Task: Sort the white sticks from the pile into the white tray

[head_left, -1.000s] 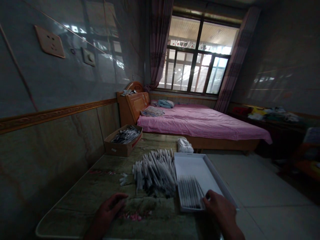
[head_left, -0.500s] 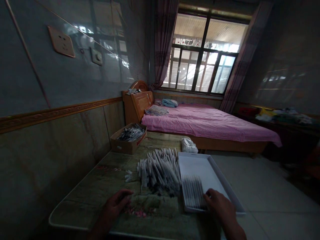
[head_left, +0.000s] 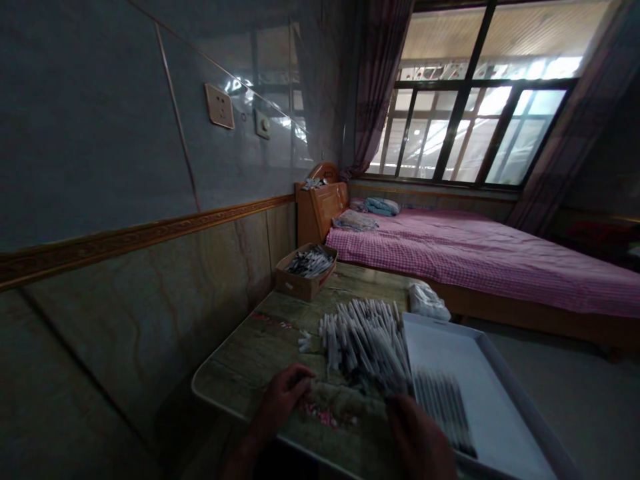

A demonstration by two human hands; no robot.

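Observation:
Many slim white pens with dark ends, or pen-like tubes, lie in a loose pile (head_left: 365, 340) on the table. My left hand (head_left: 286, 393) rests near the table's front, left of and below the pile, its fingers loosely curved, thumb apart, nothing seen in them. My right hand (head_left: 417, 430) is at the pile's near edge by the dark ends; its fingertips are dim and blurred, so a grip cannot be made out. Beside it, a white tray (head_left: 500, 400) holds a neat row of similar pens (head_left: 443, 403) lying side by side.
A cardboard box (head_left: 300, 283) of more pens stands at the table's back left, against the wall. A few short clear pieces (head_left: 304, 341) lie left of the pile. Behind the tray sits a white plastic bundle (head_left: 427, 300). A bed (head_left: 475, 260) stands beyond the table (head_left: 235, 360).
The view has turned left. My right hand has moved from the row in the tray to the near edge of the pile. My left hand stays near the table's front.

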